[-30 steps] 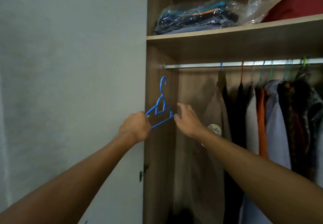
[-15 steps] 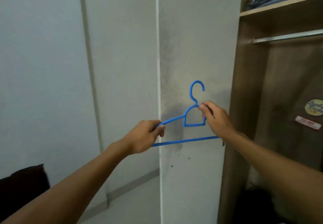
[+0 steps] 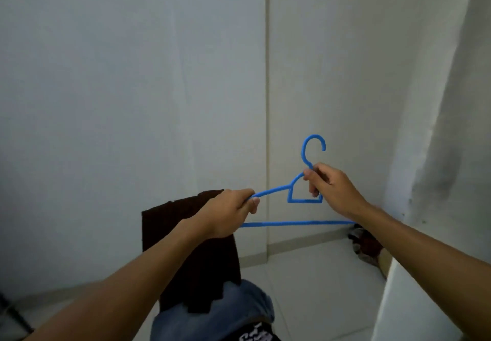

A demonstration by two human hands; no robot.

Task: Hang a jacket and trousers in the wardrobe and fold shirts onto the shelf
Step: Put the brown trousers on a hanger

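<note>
A blue plastic hanger (image 3: pixel 297 224) is held upright in front of a white wall corner, its hook pointing up. My left hand (image 3: pixel 228 214) grips the hanger's left shoulder end. My right hand (image 3: pixel 330 190) pinches the neck just below the hook, fingers through the small triangular opening. Below my left forearm lies a dark brown garment (image 3: pixel 191 261) on top of a blue denim garment (image 3: pixel 228 311). A black piece with white print (image 3: pixel 259 336) shows at the bottom edge. The wardrobe interior is out of view.
The white wardrobe door (image 3: pixel 438 154) fills the right edge. A small heap of cloth (image 3: pixel 365 245) lies on the pale tiled floor (image 3: pixel 313 287) behind the door's lower corner. A wall corner seam (image 3: pixel 267 101) runs down the middle.
The view has swung left and downward, away from the wardrobe. The hanger, taken off the rail side, stays gripped by both hands. The garments on the floor side have come into view.
</note>
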